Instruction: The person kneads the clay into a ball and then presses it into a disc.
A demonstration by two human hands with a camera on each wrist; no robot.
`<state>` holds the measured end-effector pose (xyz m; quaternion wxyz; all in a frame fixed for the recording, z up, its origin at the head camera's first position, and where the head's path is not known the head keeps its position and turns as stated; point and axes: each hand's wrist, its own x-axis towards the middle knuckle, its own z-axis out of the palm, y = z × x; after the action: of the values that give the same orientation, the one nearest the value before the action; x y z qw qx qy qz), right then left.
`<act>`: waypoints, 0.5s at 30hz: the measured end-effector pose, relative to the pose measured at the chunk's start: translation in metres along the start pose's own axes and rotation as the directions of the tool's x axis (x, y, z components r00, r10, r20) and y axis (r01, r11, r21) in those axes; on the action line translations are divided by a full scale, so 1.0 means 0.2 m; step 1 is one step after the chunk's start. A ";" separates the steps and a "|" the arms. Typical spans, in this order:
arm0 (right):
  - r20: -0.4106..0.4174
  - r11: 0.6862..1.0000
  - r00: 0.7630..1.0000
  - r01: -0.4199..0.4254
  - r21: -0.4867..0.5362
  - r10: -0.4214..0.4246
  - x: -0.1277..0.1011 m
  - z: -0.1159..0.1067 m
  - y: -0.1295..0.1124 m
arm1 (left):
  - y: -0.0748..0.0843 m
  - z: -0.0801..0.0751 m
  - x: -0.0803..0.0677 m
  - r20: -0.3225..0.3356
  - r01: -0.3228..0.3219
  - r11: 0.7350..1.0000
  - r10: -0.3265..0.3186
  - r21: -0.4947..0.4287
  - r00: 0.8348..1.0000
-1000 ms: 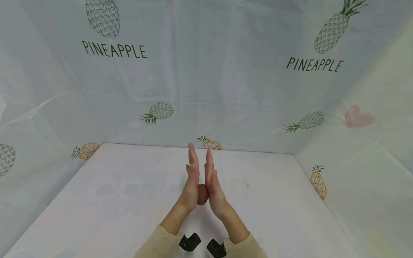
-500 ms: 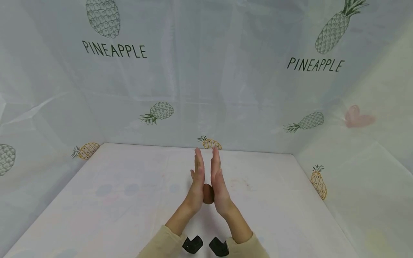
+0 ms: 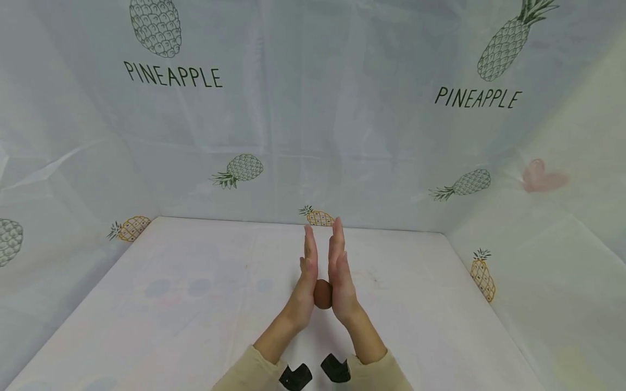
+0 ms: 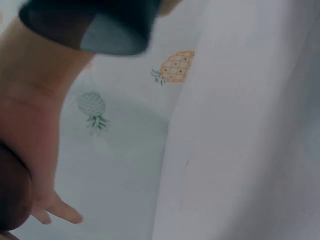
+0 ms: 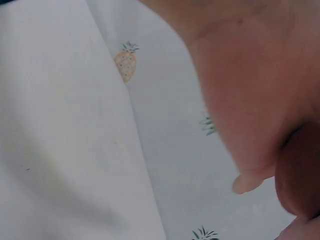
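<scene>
A small round brown ball [image 3: 323, 294] sits pressed between the heels of my two palms above the white table [image 3: 195, 293]. My left hand [image 3: 306, 279] stands on edge with straight fingers pointing away from me. My right hand [image 3: 339, 277] mirrors it, fingers straight, a narrow gap between the two sets of fingertips. In the left wrist view the brown ball [image 4: 12, 192] shows dark at the lower left against my left hand [image 4: 35, 150]. In the right wrist view the ball [image 5: 300, 175] lies at the right edge under my right hand [image 5: 250, 90].
Pale sheets printed with pineapples and the word PINEAPPLE wall the table at the back [image 3: 313, 119], left and right [image 3: 552, 260]. Black wrist camera mounts [image 3: 315, 372] show at my beige sleeves.
Both hands, with the ball between the palms, have shifted to the right and slightly away from me; the fingers stay straight.
</scene>
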<state>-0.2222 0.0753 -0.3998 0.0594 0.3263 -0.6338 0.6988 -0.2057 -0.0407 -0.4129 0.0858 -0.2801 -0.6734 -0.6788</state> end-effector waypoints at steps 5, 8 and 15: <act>0.007 0.999 1.000 -0.010 0.030 0.009 0.00 0.00 0.02 | 0.02 0.00 0.00 0.004 -0.066 0.998 0.066 0.008 0.998; 0.037 0.998 0.999 -0.029 0.049 0.028 0.00 0.02 0.03 | 0.04 -0.02 0.00 -0.019 -0.105 0.994 0.105 0.037 0.994; 0.112 0.971 0.986 -0.142 0.194 0.122 -0.01 0.06 0.05 | 0.04 -0.06 0.01 -0.064 -0.148 0.988 0.150 0.044 0.987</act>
<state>-0.2199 0.0626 -0.4097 -0.0519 0.3220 -0.5825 0.7445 -0.2066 -0.0527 -0.4036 0.1643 -0.3050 -0.6605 -0.6661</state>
